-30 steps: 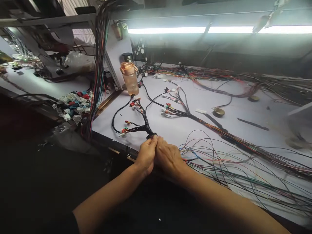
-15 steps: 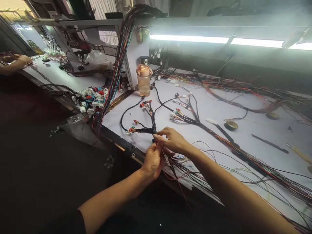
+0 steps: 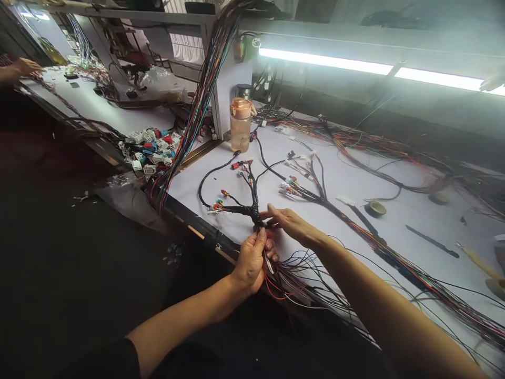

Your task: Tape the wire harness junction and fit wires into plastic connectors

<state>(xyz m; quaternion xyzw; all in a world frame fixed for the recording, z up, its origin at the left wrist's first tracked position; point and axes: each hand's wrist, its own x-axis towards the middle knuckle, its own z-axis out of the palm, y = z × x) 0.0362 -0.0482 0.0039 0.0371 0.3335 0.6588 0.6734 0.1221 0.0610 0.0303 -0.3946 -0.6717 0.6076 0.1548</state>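
Note:
A black-taped wire harness (image 3: 252, 202) with small coloured connectors branches across the white table (image 3: 347, 179). My left hand (image 3: 252, 260) grips the loose coloured wires (image 3: 288, 279) where they leave the taped trunk, near the table's front edge. My right hand (image 3: 290, 223) pinches the taped end of the trunk just above the left hand, fingers pointing left. The loose wires fan out to the right, over the table edge.
A peach water bottle (image 3: 240, 126) stands behind the harness. A pile of plastic connectors (image 3: 152, 150) lies at left beside a hanging wire bundle (image 3: 197, 105). Tape rolls (image 3: 374, 209) and a long second harness (image 3: 414, 273) lie at right. Another person's hand (image 3: 23, 67) works far left.
My hands have come apart: the left dropped lower onto the loose wires, the right reached up to the taped junction. The view has shifted left.

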